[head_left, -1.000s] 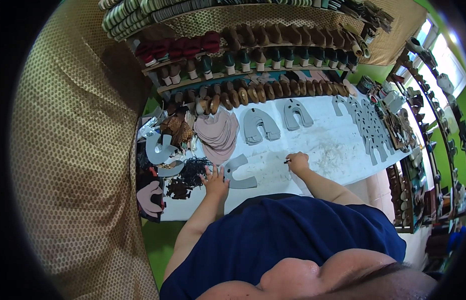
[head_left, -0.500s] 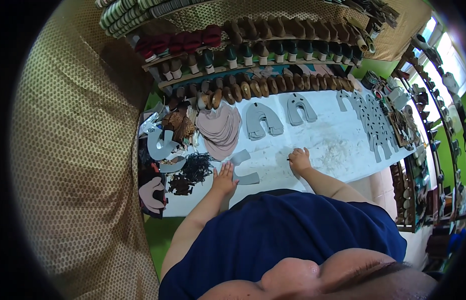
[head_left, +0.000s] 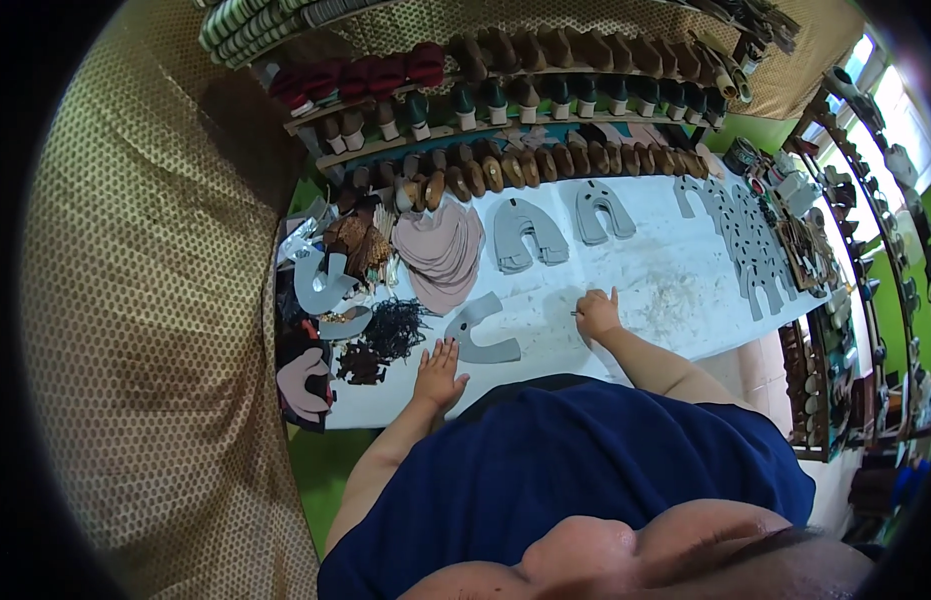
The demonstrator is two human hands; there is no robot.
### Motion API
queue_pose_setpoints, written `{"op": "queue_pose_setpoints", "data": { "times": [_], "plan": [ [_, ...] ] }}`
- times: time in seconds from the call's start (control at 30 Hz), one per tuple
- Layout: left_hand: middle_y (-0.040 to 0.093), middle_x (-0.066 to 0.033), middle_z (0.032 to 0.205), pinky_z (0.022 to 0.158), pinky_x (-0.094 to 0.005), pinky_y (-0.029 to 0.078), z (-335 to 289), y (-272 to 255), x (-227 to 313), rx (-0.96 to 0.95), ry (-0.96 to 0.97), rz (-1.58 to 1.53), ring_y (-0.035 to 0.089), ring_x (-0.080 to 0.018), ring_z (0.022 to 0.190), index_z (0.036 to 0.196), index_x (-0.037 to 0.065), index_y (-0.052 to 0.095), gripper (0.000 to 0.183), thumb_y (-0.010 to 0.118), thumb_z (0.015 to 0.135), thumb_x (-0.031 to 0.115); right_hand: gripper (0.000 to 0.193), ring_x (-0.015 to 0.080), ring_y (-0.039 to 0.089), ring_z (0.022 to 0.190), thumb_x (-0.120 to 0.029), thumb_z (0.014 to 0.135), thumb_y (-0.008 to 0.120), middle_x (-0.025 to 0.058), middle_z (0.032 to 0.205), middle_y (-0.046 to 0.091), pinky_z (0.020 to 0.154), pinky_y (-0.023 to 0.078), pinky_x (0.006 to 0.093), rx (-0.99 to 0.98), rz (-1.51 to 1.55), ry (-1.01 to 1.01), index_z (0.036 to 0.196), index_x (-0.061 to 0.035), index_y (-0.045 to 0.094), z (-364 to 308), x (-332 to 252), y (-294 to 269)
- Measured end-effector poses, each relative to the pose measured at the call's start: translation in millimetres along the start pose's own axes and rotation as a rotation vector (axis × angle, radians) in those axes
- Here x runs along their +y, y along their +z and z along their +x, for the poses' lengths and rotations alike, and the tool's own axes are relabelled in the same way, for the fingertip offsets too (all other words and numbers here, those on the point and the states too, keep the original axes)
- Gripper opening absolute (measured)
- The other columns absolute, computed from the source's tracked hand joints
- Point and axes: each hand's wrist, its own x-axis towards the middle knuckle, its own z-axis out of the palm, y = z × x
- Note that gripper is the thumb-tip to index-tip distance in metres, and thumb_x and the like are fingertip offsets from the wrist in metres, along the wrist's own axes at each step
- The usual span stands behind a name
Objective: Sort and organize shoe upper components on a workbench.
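A grey U-shaped shoe-upper piece [head_left: 477, 347] lies flat near the table's front, its opening turned to the right. A small dark spot marks its curved end. Just left of and nearer than that piece, my left hand [head_left: 441, 377] rests with fingers stretched and apart, holding nothing. My right hand [head_left: 597, 314] is over the table to the right of the piece, its fingers curled and one finger raised. The tip of a thin dark tool pokes out of its left side; its kind is too small to make out.
Behind are stacks of grey U-shaped pieces [head_left: 526, 240] and mauve pieces [head_left: 440, 255]. Black straps [head_left: 393, 328] are heaped at left. Cut grey pieces [head_left: 750, 250] spread along the right. Wooden shoe lasts [head_left: 495, 175] line the back, below racks of shoes [head_left: 560, 95].
My left hand has slid off the grey piece, left and toward me, uncovering its curved end and dark spot. My right hand has barely shifted.
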Motion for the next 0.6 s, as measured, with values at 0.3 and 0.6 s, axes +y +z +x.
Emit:
{"op": "queue_pose_setpoints", "data": {
  "times": [0.3, 0.6],
  "plan": [
    [0.026, -0.0130, 0.159, 0.119, -0.0513, 0.011, 1, -9, 3, 0.019, -0.016, -0.005, 0.020, -0.0296, 0.148, 0.151, 0.007, 0.028, 0.078, 0.058, 0.087, 0.040, 0.012, 0.0400, 0.025, 0.143, -0.030, 0.071, 0.075, 0.0058, 0.140, 0.051, 0.105, 0.020, 0.0752, 0.005, 0.289, -0.094, 0.080, -0.0231, 0.073, 26, -92, 4],
    [0.027, -0.0109, 0.158, 0.119, -0.0526, 0.010, 2, -2, -3, 0.064, -0.008, -0.027, 0.022, -0.0280, 0.147, 0.150, 0.009, 0.032, 0.076, 0.058, 0.086, 0.039, 0.017, 0.0435, 0.012, 0.146, -0.034, 0.075, 0.069, 0.0081, 0.154, 0.035, 0.107, 0.013, 0.0753, -0.296, 0.393, 0.108, 0.087, -0.0247, 0.077, 16, -204, 27]
  ]
}}
